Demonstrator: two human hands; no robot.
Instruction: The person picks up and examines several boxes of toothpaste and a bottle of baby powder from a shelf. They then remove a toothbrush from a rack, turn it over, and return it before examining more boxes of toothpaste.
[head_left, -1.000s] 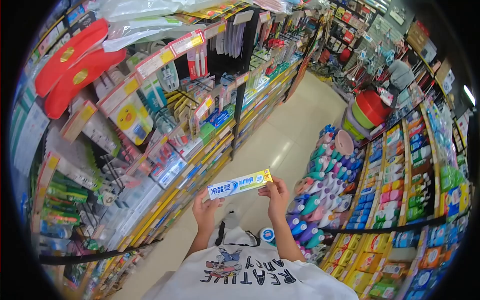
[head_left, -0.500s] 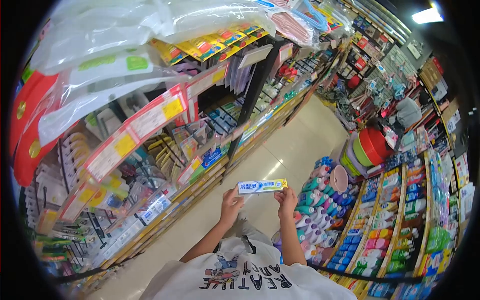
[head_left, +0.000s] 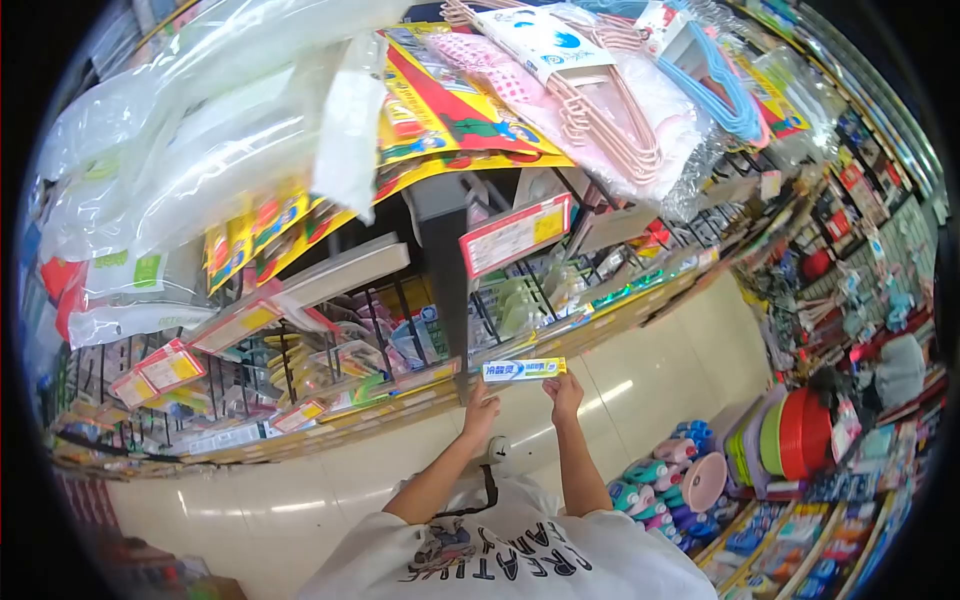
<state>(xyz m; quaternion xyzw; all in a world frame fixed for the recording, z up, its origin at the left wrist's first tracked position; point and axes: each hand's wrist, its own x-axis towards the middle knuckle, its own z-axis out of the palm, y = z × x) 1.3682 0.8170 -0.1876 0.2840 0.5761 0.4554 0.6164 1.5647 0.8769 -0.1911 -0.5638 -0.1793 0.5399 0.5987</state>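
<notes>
A long white, blue and yellow toothpaste box [head_left: 524, 370] is level in front of me, its printed side facing up. My right hand [head_left: 566, 397] grips its yellow right end between thumb and fingers. At the left end, my left hand [head_left: 481, 412] has its fingers apart just below the corner of the box. Whether a fingertip still touches the cardboard is hard to see. Behind the box is the lower edge of a shelf rack with a dark upright post [head_left: 440, 270].
Packs of pink hangers [head_left: 610, 115] and blue hangers [head_left: 725, 85] lie on the rack top beside plastic-wrapped goods [head_left: 220, 120]. Red price tags [head_left: 517, 235] jut from the hooks. At right stand stacked basins [head_left: 803, 435], a pink basin [head_left: 704, 482] and several bottles [head_left: 640, 470]. Tiled floor [head_left: 300, 510] lies below.
My view and body have turned toward the rack on the left. The toothpaste box has been turned over, so its lettering looks different. My left fingers have loosened from its end.
</notes>
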